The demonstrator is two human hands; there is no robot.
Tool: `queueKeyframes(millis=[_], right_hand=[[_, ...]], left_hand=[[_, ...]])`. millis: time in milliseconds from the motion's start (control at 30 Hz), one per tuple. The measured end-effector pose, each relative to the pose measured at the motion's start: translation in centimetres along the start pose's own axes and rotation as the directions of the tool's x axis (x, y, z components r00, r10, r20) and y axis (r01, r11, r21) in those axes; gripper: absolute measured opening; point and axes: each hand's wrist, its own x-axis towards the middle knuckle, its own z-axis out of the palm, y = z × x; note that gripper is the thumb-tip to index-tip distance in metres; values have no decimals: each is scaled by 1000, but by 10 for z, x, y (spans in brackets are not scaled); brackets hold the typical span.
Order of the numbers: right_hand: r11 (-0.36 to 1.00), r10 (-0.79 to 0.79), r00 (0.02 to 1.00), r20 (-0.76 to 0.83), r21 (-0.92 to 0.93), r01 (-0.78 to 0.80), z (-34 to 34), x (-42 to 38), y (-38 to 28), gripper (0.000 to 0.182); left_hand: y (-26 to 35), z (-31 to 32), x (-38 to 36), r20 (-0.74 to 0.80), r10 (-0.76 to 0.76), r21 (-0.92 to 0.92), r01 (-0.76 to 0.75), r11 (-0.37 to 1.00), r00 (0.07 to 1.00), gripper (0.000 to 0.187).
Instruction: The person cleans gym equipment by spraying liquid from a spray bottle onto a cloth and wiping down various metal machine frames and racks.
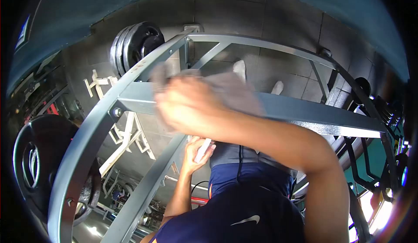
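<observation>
My right hand (pixel 189 99), blurred by motion, is closed on a grey-brown cloth (pixel 235 88) over the grey metal crossbar (pixel 300 110). The cloth hangs around the hand and spreads to its right. Lower down, my left hand (pixel 197 156) is wrapped round a small white object (pixel 203 150), close to the slanted grey post (pixel 152 177). What the white object is cannot be made out.
Black weight plates (pixel 146 43) sit behind the frame at the upper left, and a large black plate (pixel 26 164) is at the far left. White metal racks (pixel 126 134) stand beyond the left upright (pixel 82 151). Dark equipment lines the right side.
</observation>
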Motion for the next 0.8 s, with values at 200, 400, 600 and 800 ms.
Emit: queueKeyframes(millis=[200,400,600,800], right_hand=[[989,-116,972,205,119,93,67,128,-47,64],[987,160,940,302,-17,-163,-54,-51,39,80],[889,339,937,-80,-299,-347,-157,-269,128,70],[475,784,577,-230,-377,-795,-276,-448,228,74]], left_hand=[[9,4,-6,-118,23,-9,-24,1000,993,16],[18,5,1,98,21,74,-29,997,995,11],[86,32,28,245,109,132,-144,981,963,13],[154,83,43,404,192,152,-273,950,895,12]])
